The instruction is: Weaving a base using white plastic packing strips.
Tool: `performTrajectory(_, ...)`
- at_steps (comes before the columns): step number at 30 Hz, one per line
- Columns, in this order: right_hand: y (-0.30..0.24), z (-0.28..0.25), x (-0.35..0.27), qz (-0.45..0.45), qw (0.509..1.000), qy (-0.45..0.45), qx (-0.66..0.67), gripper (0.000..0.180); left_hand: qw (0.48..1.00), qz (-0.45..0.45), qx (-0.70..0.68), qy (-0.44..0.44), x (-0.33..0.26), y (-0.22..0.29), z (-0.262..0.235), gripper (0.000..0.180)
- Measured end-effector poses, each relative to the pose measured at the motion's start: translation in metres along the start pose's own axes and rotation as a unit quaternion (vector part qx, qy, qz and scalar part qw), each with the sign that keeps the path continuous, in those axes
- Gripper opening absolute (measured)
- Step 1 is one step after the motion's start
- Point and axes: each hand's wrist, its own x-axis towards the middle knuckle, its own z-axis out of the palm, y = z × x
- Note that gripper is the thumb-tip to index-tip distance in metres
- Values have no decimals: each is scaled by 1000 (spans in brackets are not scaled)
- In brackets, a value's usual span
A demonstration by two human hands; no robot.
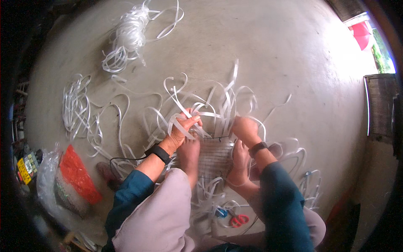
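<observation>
I sit on a concrete floor with a small woven mat of white plastic strips point(215, 156) held flat under my two bare feet. My left hand point(184, 127) is closed around several loose white strips point(191, 110) at the mat's upper left edge. My right hand point(245, 127) is closed on strips at the mat's upper right corner. Both wrists wear dark bands. Many strip ends stick up and fan out from the mat point(226, 96).
A bundle of white strips point(128, 35) lies far ahead, another looped pile point(75, 107) to the left. Red-handled scissors point(239, 220) rest by my right leg. A clear bag with red and orange contents point(73, 178) sits at the left. A woven basket point(380, 105) stands at the right.
</observation>
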Motion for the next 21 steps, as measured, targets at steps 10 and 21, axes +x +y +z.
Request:
performTrajectory(10,25,-39,21,-86,965,187,-163,8,1000,12,-12,12,1,-1,2,19)
performTrajectory(21,78,-79,26,67,974,215,-19,22,1000,20,-13,-5,6,-11,-6,33)
